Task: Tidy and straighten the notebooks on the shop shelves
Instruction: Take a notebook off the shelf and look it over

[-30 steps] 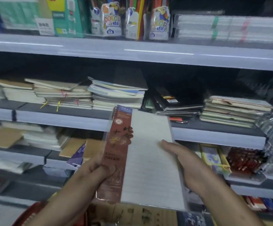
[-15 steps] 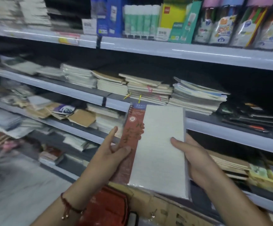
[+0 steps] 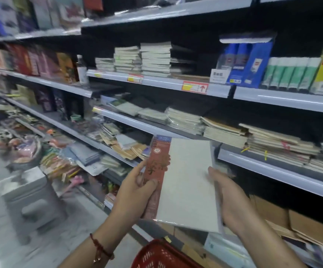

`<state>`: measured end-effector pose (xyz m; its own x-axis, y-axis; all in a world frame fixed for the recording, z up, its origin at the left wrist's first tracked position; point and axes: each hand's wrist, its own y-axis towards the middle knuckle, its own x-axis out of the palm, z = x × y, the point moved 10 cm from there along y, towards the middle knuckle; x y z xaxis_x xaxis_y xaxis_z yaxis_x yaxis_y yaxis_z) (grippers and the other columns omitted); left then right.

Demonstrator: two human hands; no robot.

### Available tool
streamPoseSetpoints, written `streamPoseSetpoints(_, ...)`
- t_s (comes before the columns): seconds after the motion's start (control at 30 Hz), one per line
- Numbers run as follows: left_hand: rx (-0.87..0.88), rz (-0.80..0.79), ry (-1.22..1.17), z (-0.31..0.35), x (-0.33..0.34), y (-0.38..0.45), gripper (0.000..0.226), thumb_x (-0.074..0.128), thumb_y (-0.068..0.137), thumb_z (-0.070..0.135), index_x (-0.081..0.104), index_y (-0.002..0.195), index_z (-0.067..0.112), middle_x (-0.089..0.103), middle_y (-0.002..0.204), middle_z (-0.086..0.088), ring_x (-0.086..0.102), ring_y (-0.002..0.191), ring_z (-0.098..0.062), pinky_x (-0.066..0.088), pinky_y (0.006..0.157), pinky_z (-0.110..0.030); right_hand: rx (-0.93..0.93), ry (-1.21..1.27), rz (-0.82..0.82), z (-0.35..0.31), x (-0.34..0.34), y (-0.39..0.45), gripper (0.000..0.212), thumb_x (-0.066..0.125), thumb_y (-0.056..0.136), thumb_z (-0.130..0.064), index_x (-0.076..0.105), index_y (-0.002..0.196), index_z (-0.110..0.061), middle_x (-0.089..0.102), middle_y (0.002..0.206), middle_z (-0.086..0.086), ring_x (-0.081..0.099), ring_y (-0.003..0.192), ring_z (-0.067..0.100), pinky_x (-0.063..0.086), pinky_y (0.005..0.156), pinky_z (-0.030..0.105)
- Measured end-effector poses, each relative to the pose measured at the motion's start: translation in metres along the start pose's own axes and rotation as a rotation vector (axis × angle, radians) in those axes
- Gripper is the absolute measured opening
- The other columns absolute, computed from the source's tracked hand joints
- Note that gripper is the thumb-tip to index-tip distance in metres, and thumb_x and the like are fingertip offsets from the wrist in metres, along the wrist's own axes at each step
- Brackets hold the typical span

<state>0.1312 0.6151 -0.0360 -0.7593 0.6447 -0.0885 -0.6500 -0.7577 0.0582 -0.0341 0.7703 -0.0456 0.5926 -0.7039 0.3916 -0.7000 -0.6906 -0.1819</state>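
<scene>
Notebook first: I see a plastic-wrapped notebook (image 3: 187,182) with a pale cream cover and a red-brown strip of printed characters down its left edge, held upright in front of the shelving, between both hands. My left hand (image 3: 135,192) grips the red-brown strip, thumb pressed across its front and fingers (image 3: 140,168) curled behind the edge. My right hand (image 3: 232,202) holds the opposite long edge, thumb lying on the cream face and the other fingers wrapped behind the cover, so both sets of fingers are clamped on the notebook. A red cord bracelet (image 3: 100,248) sits on the left wrist.

Just behind the notebook's top edge runs a grey metal shelf (image 3: 272,168) carrying flat stacks of cream and kraft notebooks (image 3: 272,144), some wrapped in clear film. One shelf up, taller stacks of white-edged notebooks (image 3: 149,59) stand beside blue packets (image 3: 245,62) and a row of green-and-white tubes (image 3: 292,73), with red and yellow price tags (image 3: 195,87) on the rail. Lower left, loose brown and grey pads (image 3: 125,146) lie jumbled. Below my hands is the rim of a red plastic basket (image 3: 156,255), and a grey plastic stool (image 3: 33,200) stands on the floor to the left. Everything at the far left is blurred.
</scene>
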Motion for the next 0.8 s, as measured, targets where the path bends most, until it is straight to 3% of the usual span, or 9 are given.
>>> streamPoseSetpoints(0.13,0.042,0.095,-0.019,0.001,-0.056,0.012,0.054,0.057,0.097,0.003,0.049,0.135,0.040,0.077,0.092,0.017,0.076,0.078,-0.015,0.060,0.067,-0.032,-0.075,-0.182,-0.104,0.009,0.058,0.022,0.024,0.062,0.094,-0.016,0.061,0.117,-0.021,0.076,0.106,0.008,0.075,0.087,0.023,0.056,0.068,0.032)
streamPoseSetpoints(0.27,0.039,0.150,-0.017,-0.008,-0.097,0.037,0.054,0.059,0.096,0.004,0.046,0.136,0.038,0.070,0.081,0.034,0.073,0.074,-0.001,0.055,0.060,-0.019,-0.160,-0.328,-0.206,0.017,0.107,0.049,0.051,0.076,0.082,-0.023,0.056,0.127,-0.039,0.075,0.111,-0.003,0.073,0.098,0.021,0.057,0.080,0.039)
streamPoseSetpoints(0.33,0.019,0.146,0.002,-0.012,-0.112,0.057,0.053,0.058,0.096,0.004,0.046,0.133,0.040,0.073,0.081,0.028,0.074,0.075,-0.005,0.058,0.064,-0.024,-0.185,-0.370,-0.195,0.022,0.125,0.068,0.055,0.074,0.079,-0.020,0.056,0.128,-0.037,0.075,0.111,-0.005,0.073,0.099,0.020,0.056,0.089,0.043)
streamPoseSetpoints(0.4,-0.007,0.132,0.020,-0.018,-0.125,0.082,0.053,0.058,0.097,0.006,0.045,0.137,0.038,0.077,0.091,0.013,0.076,0.081,-0.017,0.060,0.078,-0.040,-0.195,-0.405,-0.180,0.026,0.140,0.091,0.060,0.071,0.072,-0.023,0.057,0.129,-0.034,0.074,0.113,-0.006,0.071,0.103,0.019,0.052,0.098,0.049)
streamPoseSetpoints(0.47,0.005,0.133,0.062,-0.019,-0.140,0.109,0.054,0.059,0.096,0.010,0.044,0.138,0.040,0.078,0.094,0.008,0.075,0.083,-0.019,0.058,0.085,-0.047,-0.194,-0.422,-0.171,0.033,0.156,0.117,0.063,0.070,0.067,-0.025,0.058,0.128,-0.034,0.074,0.115,-0.007,0.070,0.105,0.018,0.050,0.101,0.051)
streamPoseSetpoints(0.63,0.028,0.119,0.054,-0.018,-0.174,0.181,0.055,0.058,0.098,0.008,0.043,0.139,0.041,0.077,0.092,0.012,0.075,0.076,-0.017,0.059,0.063,-0.034,-0.190,-0.421,-0.144,0.039,0.197,0.190,0.052,0.070,0.087,-0.012,0.056,0.125,-0.045,0.074,0.109,-0.015,0.072,0.099,0.011,0.053,0.097,0.044)
streamPoseSetpoints(0.8,0.045,0.137,0.084,-0.016,-0.214,0.247,0.057,0.061,0.097,0.014,0.043,0.142,0.044,0.076,0.097,0.015,0.076,0.078,-0.017,0.062,0.074,-0.048,-0.164,-0.440,-0.142,0.040,0.242,0.251,0.050,0.065,0.091,-0.005,0.057,0.129,-0.037,0.075,0.109,-0.009,0.073,0.099,0.015,0.052,0.099,0.048)
